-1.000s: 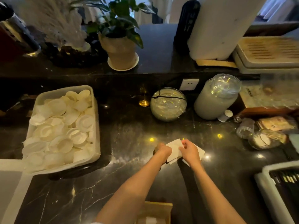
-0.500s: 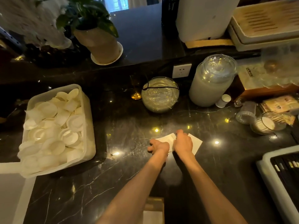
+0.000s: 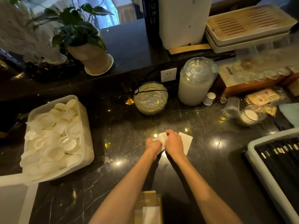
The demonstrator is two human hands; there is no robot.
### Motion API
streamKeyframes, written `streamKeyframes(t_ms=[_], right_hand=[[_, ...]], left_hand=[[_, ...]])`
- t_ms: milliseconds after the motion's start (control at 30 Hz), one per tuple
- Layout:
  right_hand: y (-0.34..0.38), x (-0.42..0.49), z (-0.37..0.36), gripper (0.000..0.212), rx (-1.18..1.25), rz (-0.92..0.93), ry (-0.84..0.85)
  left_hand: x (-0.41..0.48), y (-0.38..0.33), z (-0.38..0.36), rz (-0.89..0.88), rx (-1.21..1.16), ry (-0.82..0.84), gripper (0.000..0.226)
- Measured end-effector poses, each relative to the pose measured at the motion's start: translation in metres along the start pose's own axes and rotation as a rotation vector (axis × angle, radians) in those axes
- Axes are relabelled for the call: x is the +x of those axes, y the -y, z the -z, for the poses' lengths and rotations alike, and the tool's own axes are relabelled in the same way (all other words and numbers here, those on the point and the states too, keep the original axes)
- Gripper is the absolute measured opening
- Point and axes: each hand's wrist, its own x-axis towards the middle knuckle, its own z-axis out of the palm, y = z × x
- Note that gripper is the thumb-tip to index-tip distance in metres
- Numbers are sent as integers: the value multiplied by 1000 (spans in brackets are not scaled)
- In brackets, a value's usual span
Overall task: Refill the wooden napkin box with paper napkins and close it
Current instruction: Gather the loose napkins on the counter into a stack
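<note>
As both hands (image 3: 163, 143) pinch napkins (image 3: 186, 141), box (image 3: 148, 207) sits nr wrists.

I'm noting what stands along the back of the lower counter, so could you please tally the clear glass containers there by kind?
Tall lidded jars: 1, the tall jar
Round bowls: 1, the round bowl
Small jars lying on their side: 2, the empty one and the one with white contents
Total: 4

Both forearms are bare to the elbow; the left hand (image 3: 152, 145) and right hand (image 3: 174, 143) wear no gloves, rings or watch.
</note>
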Motion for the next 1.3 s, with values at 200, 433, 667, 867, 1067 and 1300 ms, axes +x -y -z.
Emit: streamKeyframes(t_ms=[200,433,667,867,1067,1300], right_hand=[[-9,-15,40,37,328,15,-130],[-26,11,59,35,208,-19,-116],[-44,25,46,41,-261,37,-87],[-64,26,35,48,-400,-73,-30],[-62,22,40,47,-192,-272,92],[-88,-45,62,54,401,-430,131]], left_hand=[[-30,-9,12,-115,-38,84,40],[-35,-11,-47,130,-165,181,36],[-15,7,-89,207,-56,88,55],[-23,5,-80,181,-21,30,52],[-26,12,-72,200,-45,43,58],[-65,34,-54,121,-167,266,53]])
